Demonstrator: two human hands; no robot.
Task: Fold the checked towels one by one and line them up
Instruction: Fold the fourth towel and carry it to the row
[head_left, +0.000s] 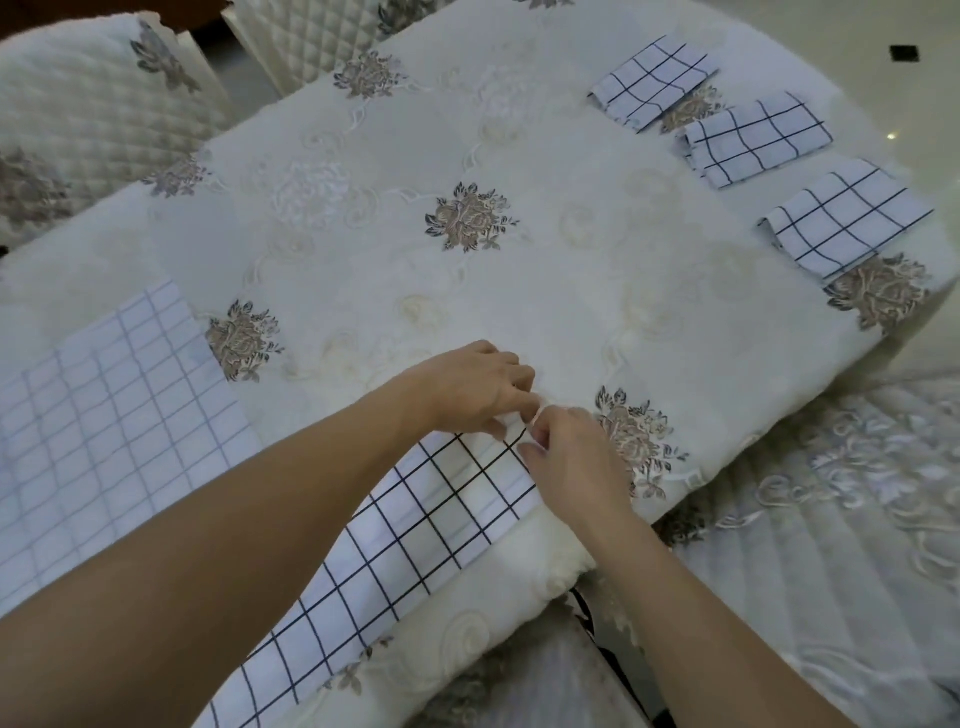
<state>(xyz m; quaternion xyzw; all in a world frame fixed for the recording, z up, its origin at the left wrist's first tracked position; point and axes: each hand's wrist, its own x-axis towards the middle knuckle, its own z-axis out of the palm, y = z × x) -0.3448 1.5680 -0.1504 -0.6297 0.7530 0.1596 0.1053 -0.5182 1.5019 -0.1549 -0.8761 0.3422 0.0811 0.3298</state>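
Pinching the far corner of the checked towel (415, 519) with left hand (475, 387) and right hand (569, 457); thin, floppy cloth, so corners are best.

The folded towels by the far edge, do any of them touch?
Apart. The head view shows tablecloth between the far towel, middle towel and near towel.

Matt woven-cloth checked towels (415, 525) lie on a cream embroidered tablecloth (519, 291); quilted padded chairs (88, 104) beside.
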